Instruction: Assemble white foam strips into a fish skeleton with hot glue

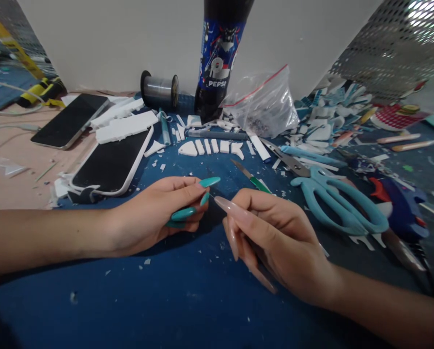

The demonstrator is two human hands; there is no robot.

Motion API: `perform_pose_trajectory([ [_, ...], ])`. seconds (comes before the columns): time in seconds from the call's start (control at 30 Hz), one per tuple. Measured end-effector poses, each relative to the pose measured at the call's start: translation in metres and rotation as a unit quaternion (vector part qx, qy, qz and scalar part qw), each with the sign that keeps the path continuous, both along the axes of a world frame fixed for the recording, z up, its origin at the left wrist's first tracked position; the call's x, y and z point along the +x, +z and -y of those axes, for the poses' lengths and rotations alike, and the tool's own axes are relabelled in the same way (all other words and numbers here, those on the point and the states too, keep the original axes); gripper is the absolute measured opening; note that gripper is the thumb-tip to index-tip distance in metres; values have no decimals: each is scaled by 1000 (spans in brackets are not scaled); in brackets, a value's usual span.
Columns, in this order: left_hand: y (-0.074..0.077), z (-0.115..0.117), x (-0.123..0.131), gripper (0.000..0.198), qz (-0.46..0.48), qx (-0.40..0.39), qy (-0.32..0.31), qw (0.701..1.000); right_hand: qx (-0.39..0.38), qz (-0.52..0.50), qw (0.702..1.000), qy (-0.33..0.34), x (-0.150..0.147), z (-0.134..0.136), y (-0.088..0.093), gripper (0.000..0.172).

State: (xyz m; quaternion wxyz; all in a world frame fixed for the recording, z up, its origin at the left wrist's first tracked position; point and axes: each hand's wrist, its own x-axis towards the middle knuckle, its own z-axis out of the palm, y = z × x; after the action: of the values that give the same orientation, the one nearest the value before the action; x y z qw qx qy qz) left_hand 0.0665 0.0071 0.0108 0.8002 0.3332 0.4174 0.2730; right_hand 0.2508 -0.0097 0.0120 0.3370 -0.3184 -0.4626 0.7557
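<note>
My left hand [177, 203], with long teal nails, is closed in a pinch near the middle of the view. Facing it, my right hand [275, 237], with long pale pink nails, pinches thumb against forefinger. The fingertips nearly meet; a very thin, thread-like line seems to span the small gap, too fine to name. Just beyond the hands, several white foam pieces [210, 147] lie in a row shaped like a fish skeleton, with a head at the left and a tail at the right. A green-handled craft knife [251, 177] lies behind my right hand.
Blue-handled scissors [340, 198] and a dark blue glue gun [402, 203] lie right. Behind stand a Pepsi bottle [219, 63], a spool of clear line [159, 89] and a plastic bag [264, 104]. Two phones [69, 118] and foam scraps [322, 121] flank the blue mat [130, 305].
</note>
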Motion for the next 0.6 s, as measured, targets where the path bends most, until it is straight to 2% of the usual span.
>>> perform_pose_trajectory([
  [0.2,-1,-1,3,31,6,15,2,1000,7,2,1000,-8,2,2,-1,31],
  [0.37,-3,1,0,39,6,118,-63,991,24,-6,999,-26,3,2,-3,30],
  [0.43,-4,1,0,42,-9,143,-71,987,22,-6,1000,-20,2,2,-2,30],
  [0.6,-3,0,3,39,22,119,-39,992,6,-4,1000,11,1,3,0,30],
])
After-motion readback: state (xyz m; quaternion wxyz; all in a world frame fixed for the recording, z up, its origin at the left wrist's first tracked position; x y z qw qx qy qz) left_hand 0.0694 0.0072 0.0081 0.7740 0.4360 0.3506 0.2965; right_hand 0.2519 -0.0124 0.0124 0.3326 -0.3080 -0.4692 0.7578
